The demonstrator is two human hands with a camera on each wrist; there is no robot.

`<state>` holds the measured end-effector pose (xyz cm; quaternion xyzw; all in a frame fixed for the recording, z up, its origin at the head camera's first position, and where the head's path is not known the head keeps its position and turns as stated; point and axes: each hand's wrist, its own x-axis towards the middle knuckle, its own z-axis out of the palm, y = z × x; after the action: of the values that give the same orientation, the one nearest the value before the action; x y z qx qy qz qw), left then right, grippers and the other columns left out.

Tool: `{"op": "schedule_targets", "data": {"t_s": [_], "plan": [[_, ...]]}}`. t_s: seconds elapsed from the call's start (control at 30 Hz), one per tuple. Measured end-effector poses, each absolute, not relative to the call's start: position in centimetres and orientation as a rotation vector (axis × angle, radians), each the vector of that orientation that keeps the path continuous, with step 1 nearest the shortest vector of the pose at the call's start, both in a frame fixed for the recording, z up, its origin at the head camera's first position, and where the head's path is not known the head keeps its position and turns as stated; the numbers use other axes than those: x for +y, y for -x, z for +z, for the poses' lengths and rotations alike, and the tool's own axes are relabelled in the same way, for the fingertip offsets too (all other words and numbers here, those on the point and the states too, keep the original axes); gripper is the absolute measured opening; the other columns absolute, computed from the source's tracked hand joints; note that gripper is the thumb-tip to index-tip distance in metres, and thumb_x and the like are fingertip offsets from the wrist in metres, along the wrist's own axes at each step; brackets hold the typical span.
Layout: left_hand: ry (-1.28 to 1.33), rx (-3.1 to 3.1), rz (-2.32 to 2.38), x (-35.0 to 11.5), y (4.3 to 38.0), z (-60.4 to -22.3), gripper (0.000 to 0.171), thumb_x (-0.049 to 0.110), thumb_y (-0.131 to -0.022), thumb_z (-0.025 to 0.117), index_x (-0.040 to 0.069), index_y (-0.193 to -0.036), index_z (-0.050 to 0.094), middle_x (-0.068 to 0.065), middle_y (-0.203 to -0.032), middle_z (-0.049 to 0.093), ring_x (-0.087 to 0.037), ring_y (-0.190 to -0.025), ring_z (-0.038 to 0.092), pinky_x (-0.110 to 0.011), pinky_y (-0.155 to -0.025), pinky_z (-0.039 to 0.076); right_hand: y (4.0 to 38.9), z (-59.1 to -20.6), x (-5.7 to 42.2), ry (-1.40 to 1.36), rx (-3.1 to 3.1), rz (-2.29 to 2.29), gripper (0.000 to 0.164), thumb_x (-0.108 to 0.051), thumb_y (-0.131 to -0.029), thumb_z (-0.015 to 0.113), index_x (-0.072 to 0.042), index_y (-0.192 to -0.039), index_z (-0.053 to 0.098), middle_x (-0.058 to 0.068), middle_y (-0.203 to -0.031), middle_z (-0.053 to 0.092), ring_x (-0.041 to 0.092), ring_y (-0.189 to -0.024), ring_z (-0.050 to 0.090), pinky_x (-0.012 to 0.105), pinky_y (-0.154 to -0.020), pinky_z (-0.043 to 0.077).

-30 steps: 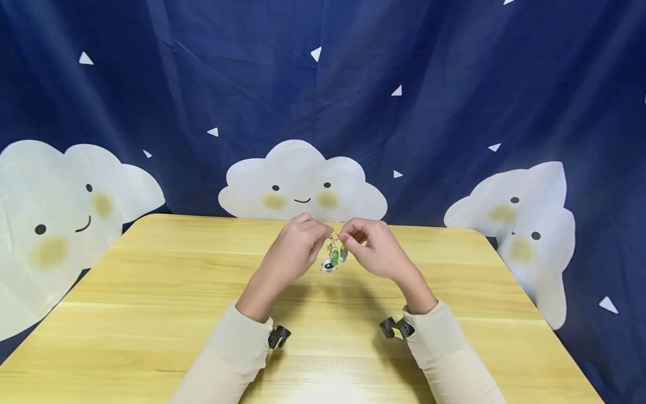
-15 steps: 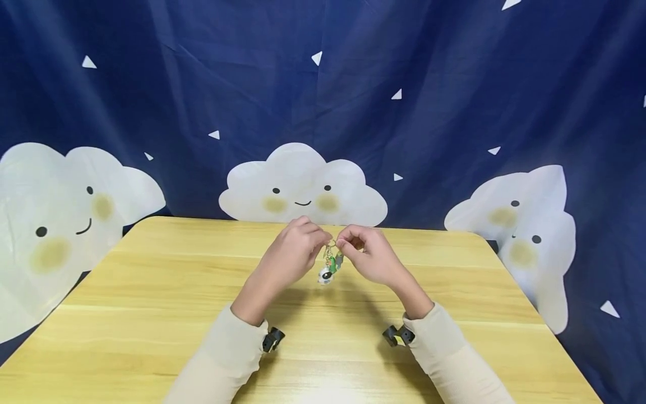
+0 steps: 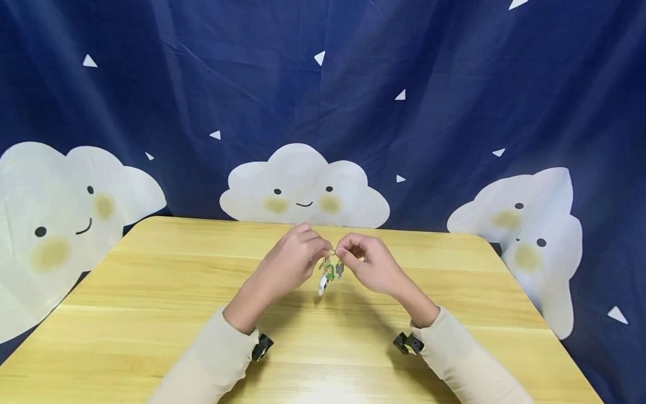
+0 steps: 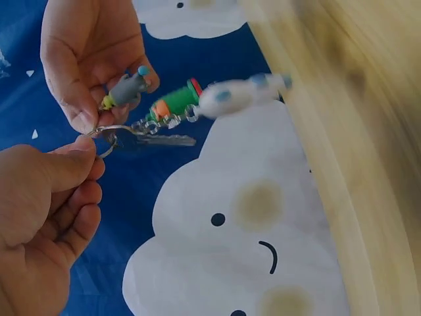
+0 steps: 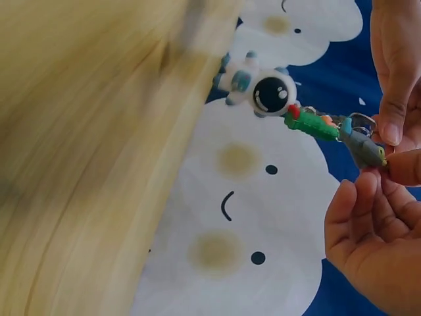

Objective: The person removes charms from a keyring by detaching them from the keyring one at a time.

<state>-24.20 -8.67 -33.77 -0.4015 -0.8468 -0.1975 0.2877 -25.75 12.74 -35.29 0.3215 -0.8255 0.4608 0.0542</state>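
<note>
In the head view, a key ring (image 3: 331, 253) with dangling charms is held up over the table between both hands. My left hand (image 3: 290, 262) pinches the ring between thumb and forefinger. The thumb and forefinger of my right hand (image 3: 372, 265) pinch the yellow end of a small grey figure charm (image 5: 362, 146), right beside the ring. From the ring hang a green charm (image 5: 314, 125), a key (image 4: 168, 140) and a white astronaut figure (image 5: 271, 93) with a black visor, the lowest of them. The fingertips partly cover the ring.
The light wooden table (image 3: 323, 348) extends under both forearms. Behind it hangs a dark blue curtain (image 3: 262, 84) printed with white smiling clouds (image 3: 303, 179) and triangles. Each wrist carries a small black camera (image 3: 262, 347) at the cuff.
Both hands have come down slightly, with the ring still between them. The astronaut figure has swung and turned edge-on, and the grey charm now hangs farther apart from the green one.
</note>
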Motion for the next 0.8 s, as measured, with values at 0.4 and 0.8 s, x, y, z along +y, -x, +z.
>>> {"op": "schedule_targets", "data": {"t_s": [0.4,0.8], "plan": [[0.975,-2.415,-0.814,-9.1,24.2,-34.4,0.011,0.015,-0.092,0.076,0.006,-0.099,0.077,0.000,-0.095,0.075,-0.015,-0.089,0.061,-0.030,-0.083,0.054,25.7,-36.2,12.9,-0.998,-2.421,1.344,0.011,-0.007,-0.101,0.062,-0.010,-0.095,0.070,0.000,-0.081,0.068,0.014,-0.070,0.061,0.032,-0.063,0.051],[1.004,-2.361,-0.965,-9.6,24.5,-35.5,0.006,0.013,-0.094,0.074,0.009,-0.098,0.077,0.003,-0.093,0.075,-0.011,-0.087,0.061,-0.031,-0.077,0.055,25.0,-36.6,13.0,-1.018,-2.389,1.324,0.009,-0.006,-0.100,0.063,-0.010,-0.097,0.070,0.000,-0.082,0.070,0.012,-0.074,0.063,0.029,-0.067,0.053]]}}
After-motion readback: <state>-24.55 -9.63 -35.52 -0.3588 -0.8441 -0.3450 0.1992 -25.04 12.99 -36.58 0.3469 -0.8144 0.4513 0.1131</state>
